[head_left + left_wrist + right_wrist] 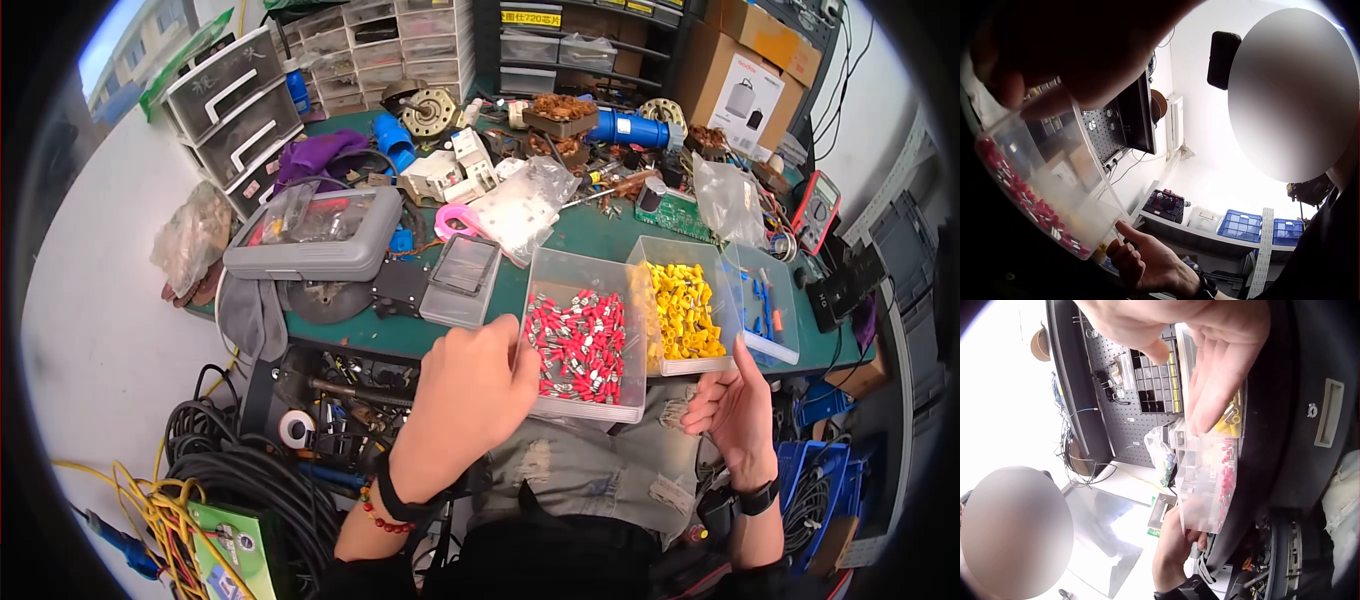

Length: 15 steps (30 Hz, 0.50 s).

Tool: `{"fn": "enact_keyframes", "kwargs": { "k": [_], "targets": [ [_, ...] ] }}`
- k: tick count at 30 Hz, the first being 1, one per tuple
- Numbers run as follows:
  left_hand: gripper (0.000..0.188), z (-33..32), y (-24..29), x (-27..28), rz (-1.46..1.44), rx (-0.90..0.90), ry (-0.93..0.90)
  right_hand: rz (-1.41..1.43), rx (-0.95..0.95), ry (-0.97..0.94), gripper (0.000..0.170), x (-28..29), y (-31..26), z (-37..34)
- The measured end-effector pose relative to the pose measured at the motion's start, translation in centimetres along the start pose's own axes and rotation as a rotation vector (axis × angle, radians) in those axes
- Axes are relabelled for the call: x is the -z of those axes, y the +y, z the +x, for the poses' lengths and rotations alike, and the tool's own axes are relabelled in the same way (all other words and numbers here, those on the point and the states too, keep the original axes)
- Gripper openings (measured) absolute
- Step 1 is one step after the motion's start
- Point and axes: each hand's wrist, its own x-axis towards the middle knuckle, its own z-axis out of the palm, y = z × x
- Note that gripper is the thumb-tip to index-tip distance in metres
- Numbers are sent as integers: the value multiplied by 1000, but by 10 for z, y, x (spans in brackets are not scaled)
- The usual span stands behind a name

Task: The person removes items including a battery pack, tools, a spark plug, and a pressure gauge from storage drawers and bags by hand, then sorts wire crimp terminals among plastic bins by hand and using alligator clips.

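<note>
My left hand (pixel 465 395) grips the left wall of a clear plastic box (pixel 590 408) at the table's front edge. Loose red-sleeved crimp terminals (pixel 582 345) cover that box's floor. To its right, a second clear box (pixel 690 368) holds yellow crimp terminals (pixel 688 315). My right hand (pixel 735 410) is by the front right corner of the yellow terminals' box, thumb raised and nothing held. In the right wrist view, the right fingers (pixel 1213 381) reach along that box. A third clear box (pixel 775 345) with a few blue and orange pieces stands at the right.
A small lidded clear case (pixel 462 280) lies left of the red terminals. Beyond are a grey toolbox (pixel 315 235), a circuit board (pixel 675 215), a blue cylinder (pixel 630 128) and a red multimeter (pixel 818 210). Below the tabletop, an open drawer (pixel 340 395) holds tools. Coiled cables (pixel 240 480) lie lower left.
</note>
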Motion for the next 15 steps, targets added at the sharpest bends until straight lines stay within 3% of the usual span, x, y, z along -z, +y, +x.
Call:
{"fn": "enact_keyframes", "kwargs": {
  "k": [5, 7, 10, 15],
  "targets": [
    [28, -2, -2, -9, -62, 45, 22, 39, -26, -6, 59, 8, 0, 7],
    [32, -2, -2, -8, -106, 101, 17, -27, 29, 111, 53, 4, 1, 10],
    [35, -1, -4, -12, -125, 119, 31, -104, 50, 79, 51, 2, -2, 9],
    [34, 0, -2, -11, -97, 158, -31, -183, -112, 29, 62, 6, -13, 8]
  ]
}}
